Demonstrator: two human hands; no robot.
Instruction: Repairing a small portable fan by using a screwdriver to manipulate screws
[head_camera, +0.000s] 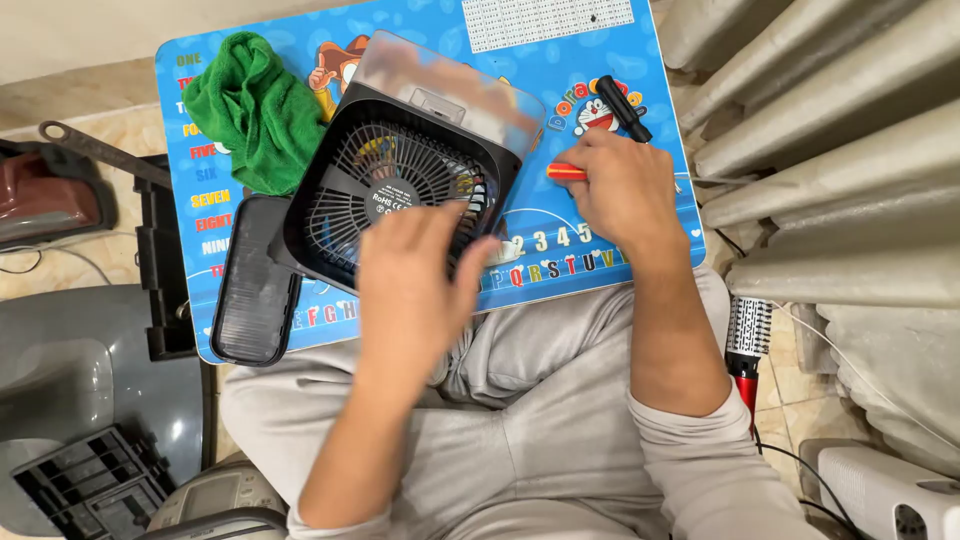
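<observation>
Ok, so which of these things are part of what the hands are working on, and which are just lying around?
In hand:
- black fan, with the left hand resting on its grille
- screwdriver, red and black, under the right hand
- black cover lying beside the fan

Lying about:
- green cloth on the blue lap table
- hairbrush on the floor
- white appliance
</observation>
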